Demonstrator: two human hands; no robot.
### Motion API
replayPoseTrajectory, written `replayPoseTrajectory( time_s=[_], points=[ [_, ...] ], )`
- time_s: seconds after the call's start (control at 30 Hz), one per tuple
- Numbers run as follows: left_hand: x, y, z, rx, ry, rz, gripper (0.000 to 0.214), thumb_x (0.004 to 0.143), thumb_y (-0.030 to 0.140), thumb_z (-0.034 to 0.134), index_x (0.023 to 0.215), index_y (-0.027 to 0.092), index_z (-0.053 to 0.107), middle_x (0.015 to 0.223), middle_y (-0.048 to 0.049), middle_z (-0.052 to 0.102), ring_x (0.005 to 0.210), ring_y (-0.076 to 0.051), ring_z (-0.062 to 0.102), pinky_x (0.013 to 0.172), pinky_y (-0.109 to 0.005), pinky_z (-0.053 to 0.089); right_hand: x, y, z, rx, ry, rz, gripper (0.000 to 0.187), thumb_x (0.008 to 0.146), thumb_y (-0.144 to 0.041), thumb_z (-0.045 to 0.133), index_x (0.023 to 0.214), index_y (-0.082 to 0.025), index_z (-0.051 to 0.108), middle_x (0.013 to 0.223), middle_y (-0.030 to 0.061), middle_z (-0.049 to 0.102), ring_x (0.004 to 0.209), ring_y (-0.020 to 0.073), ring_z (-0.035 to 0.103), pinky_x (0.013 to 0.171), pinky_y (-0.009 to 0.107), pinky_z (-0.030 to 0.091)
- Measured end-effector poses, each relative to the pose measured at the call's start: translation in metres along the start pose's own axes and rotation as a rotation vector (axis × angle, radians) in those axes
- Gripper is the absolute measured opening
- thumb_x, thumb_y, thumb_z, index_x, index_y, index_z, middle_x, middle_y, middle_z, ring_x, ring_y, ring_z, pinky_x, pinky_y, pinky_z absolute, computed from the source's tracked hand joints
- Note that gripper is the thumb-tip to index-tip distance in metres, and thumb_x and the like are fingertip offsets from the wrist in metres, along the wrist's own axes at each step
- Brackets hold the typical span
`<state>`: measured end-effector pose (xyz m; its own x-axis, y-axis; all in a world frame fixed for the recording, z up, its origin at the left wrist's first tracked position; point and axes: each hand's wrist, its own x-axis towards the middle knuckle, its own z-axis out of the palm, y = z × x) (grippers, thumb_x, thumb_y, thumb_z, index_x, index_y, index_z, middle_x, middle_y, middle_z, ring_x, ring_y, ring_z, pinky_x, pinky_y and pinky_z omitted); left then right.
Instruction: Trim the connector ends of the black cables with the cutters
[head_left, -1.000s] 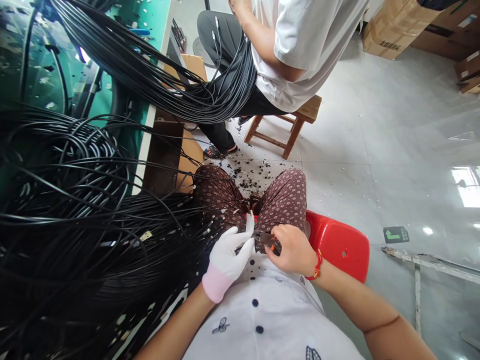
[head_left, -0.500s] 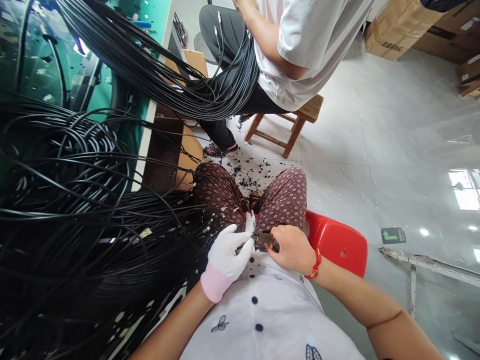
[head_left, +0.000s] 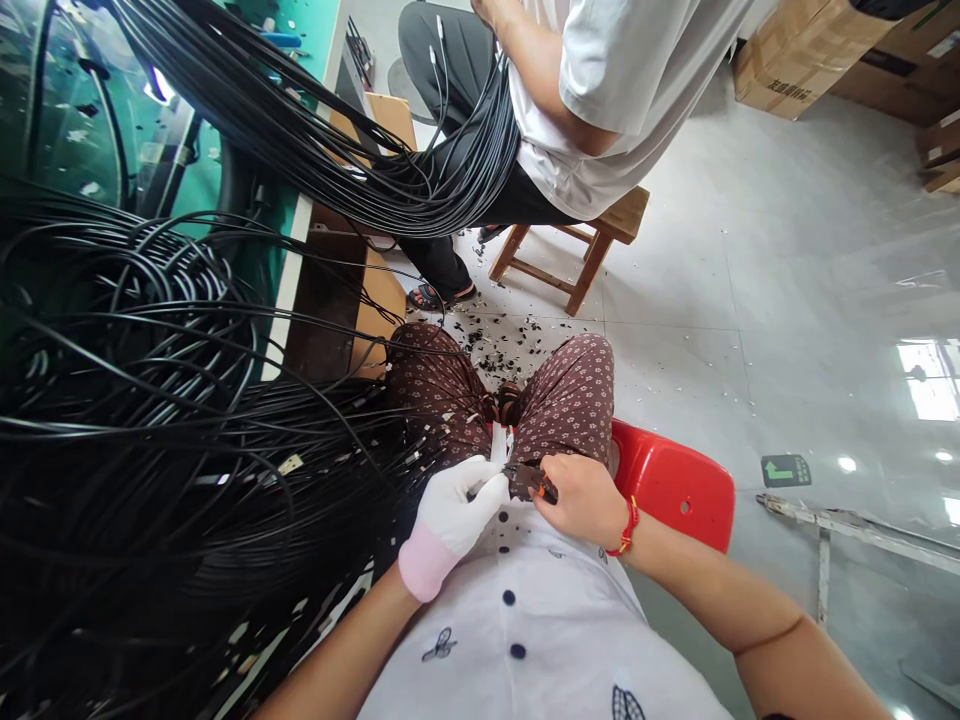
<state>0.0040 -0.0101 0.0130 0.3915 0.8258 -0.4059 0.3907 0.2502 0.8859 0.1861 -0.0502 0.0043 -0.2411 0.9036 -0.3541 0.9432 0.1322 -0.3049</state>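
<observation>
My left hand (head_left: 454, 515), in a white glove with a pink cuff, is closed in a pinch over my lap. Between its fingertips is the end of what looks like a thin cable (head_left: 507, 469), mostly covered by the glove. My bare right hand (head_left: 583, 498), with a red bracelet at the wrist, is wrapped around dark pliers (head_left: 531, 483) with a bit of orange on them. Their jaws point left and meet the left fingertips. Just beyond the fingers a white strip (head_left: 499, 440) stands up, with small coloured bits beside it.
Black cables (head_left: 150, 320) heap up on my left and across the green table (head_left: 319, 60). A co-worker (head_left: 600, 90) sits ahead on a wooden stool (head_left: 622, 215), cables over the lap. Scraps (head_left: 495, 350) litter the floor. A red stool (head_left: 675, 485) is under me; cartons (head_left: 806, 55) stand far right.
The left hand's fingers have drawn closer together at the jaws of the pliers. The right hand keeps its grip with hardly any shift.
</observation>
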Motion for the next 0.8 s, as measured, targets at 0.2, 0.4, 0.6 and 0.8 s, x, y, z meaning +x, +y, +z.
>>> replayPoseTrajectory(
  time_s=[0.2, 0.4, 0.6, 0.8],
  points=[
    [-0.002, 0.0, 0.003, 0.018, 0.002, -0.006, 0.031, 0.08, 0.023, 0.046, 0.05, 0.017, 0.042, 0.054, 0.0049, 0.037, 0.053, -0.009, 0.037, 0.052, -0.02, 0.031, -0.003, 0.003, 0.008, 0.113, 0.026, -0.001, 0.012, 0.078, -0.026, 0.049, 0.069, -0.018, 0.051, 0.064, 0.0018, 0.058, 0.057, 0.0138, 0.051, 0.055, 0.026, 0.028],
    [0.0, -0.006, 0.003, 0.13, 0.036, 0.149, 0.03, 0.084, 0.025, 0.046, 0.057, 0.017, 0.058, 0.058, 0.002, 0.051, 0.063, -0.013, 0.049, 0.061, -0.022, 0.04, -0.003, -0.002, 0.007, 0.477, 0.056, 0.01, 0.022, 0.077, -0.027, 0.052, 0.061, -0.019, 0.04, 0.054, -0.0042, 0.044, 0.048, 0.0089, 0.038, 0.05, 0.023, 0.026],
    [0.001, -0.008, 0.001, 0.288, 0.159, 0.294, 0.026, 0.083, 0.026, 0.049, 0.068, 0.019, 0.069, 0.06, 0.001, 0.064, 0.06, -0.014, 0.055, 0.074, -0.028, 0.047, 0.005, 0.007, -0.005, 0.924, 0.082, 0.124, 0.021, 0.078, -0.033, 0.054, 0.065, -0.018, 0.045, 0.06, -0.0038, 0.044, 0.055, 0.0091, 0.038, 0.053, 0.022, 0.031],
    [0.001, -0.012, 0.007, 0.46, 0.192, 0.522, 0.019, 0.083, 0.019, 0.051, 0.082, 0.018, 0.07, 0.055, 0.0032, 0.06, 0.051, -0.01, 0.052, 0.097, -0.038, 0.04, 0.023, 0.004, -0.003, 1.588, -0.09, 0.204, 0.031, 0.073, -0.045, 0.062, 0.082, -0.016, 0.053, 0.062, -0.0049, 0.042, 0.054, 0.0085, 0.036, 0.053, 0.023, 0.03]
  ],
)
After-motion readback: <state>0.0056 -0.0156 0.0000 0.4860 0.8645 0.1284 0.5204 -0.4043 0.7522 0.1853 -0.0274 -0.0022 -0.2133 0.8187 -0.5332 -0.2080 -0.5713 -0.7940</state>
